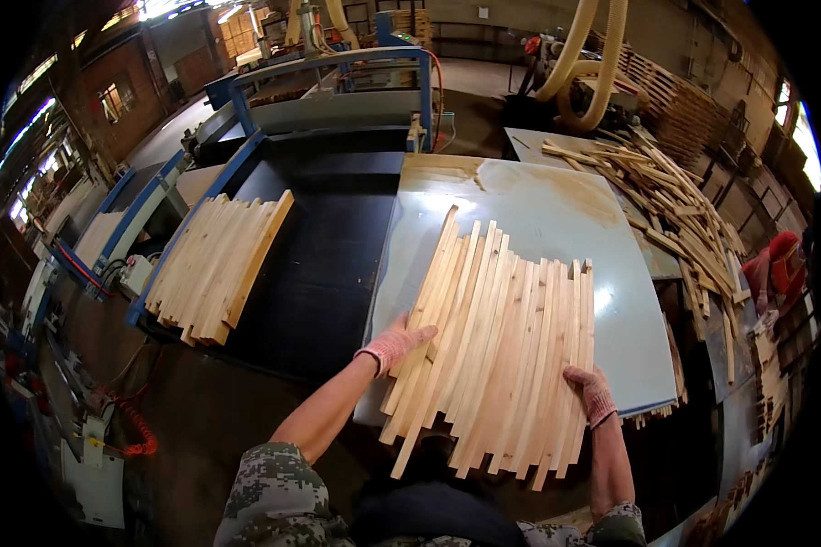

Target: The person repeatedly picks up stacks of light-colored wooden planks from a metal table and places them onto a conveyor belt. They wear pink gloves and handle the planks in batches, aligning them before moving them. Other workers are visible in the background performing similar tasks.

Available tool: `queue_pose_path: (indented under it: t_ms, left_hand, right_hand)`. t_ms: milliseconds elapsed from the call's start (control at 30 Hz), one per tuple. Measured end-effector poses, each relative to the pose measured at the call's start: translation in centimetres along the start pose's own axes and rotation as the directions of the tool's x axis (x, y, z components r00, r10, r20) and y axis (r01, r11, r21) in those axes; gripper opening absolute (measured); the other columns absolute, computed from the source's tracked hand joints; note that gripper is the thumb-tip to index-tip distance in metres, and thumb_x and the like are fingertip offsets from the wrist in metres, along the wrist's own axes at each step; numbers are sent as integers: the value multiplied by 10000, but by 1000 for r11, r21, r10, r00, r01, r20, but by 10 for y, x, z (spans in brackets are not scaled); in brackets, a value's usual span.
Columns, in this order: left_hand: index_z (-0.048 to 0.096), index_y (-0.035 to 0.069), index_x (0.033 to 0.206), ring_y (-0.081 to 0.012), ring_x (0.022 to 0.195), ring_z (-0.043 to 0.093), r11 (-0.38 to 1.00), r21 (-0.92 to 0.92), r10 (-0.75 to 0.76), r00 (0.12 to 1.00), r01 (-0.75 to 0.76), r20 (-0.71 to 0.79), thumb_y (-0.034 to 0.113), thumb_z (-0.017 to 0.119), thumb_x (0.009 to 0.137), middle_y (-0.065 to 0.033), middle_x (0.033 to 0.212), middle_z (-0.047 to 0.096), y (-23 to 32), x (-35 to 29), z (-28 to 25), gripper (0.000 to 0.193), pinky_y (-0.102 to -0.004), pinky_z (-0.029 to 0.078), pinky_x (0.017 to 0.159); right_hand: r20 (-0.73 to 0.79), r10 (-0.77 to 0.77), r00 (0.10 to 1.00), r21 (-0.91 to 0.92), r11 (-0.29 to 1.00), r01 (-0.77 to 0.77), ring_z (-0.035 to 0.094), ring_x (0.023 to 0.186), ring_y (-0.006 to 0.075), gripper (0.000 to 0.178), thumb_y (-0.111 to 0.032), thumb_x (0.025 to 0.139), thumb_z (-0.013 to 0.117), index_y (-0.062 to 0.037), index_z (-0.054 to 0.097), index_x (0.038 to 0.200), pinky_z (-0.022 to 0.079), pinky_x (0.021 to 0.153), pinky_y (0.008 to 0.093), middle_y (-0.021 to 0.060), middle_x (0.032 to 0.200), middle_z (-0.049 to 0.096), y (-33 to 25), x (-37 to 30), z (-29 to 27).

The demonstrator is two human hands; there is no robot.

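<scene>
A row of pale wooden strips [502,356] lies side by side on a light metal table [538,196], its uneven near ends jutting past the front edge. My left hand [397,345], in a pinkish knit glove, presses against the row's left side with the thumb over the top strips. On the opposite side my right hand [595,394], gloved the same way, grips the outer strips. Both hands squeeze the row between them. Several strips at the left sit slightly askew on the others.
A second row of wooden strips [219,260] rests on the black bed [324,246] of a blue-framed machine [337,59] at left. Loose strips [680,214] are heaped at the right, near a person in red [780,269]. Beige hoses [579,73] hang behind.
</scene>
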State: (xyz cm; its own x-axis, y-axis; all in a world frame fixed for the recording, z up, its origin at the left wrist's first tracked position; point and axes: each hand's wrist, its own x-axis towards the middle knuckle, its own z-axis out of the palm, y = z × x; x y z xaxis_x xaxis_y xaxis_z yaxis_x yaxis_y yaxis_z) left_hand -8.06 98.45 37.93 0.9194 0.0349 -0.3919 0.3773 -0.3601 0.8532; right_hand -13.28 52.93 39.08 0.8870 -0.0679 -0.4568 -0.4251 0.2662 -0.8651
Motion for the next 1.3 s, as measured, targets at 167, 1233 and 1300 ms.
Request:
queue_pose_path:
  t_ms: [167,1233,1300]
  left_hand:
    - [347,120,1683,-387,1415,574,649,760,-157,983,33,92,772,593,912,-254,1518,595,79,19,-77,1039,-458,485,1144]
    - [325,-5,1657,-404,1618,213,607,721,189,822,333,-538,702,594,925,-236,1730,292,-87,8,-347,1053,-575,76,1323]
    - [328,-2,1657,-404,1619,209,613,719,184,826,328,-533,707,596,921,-233,1734,287,-86,8,-348,1056,-575,79,1323]
  right_hand:
    - [99,-18,995,59,998,12,738,917,253,511,-38,853,802,59,596,1310,631,889,406,147,1092,730,-12,44,71]
    - [109,-175,979,-942,297,158,743,1123,354,839,-646,802,802,23,701,1298,566,985,439,208,1192,771,16,91,477]
    - [63,-293,954,-935,318,159,740,1134,345,794,-643,798,803,12,740,1242,565,981,437,201,1184,775,28,94,480]
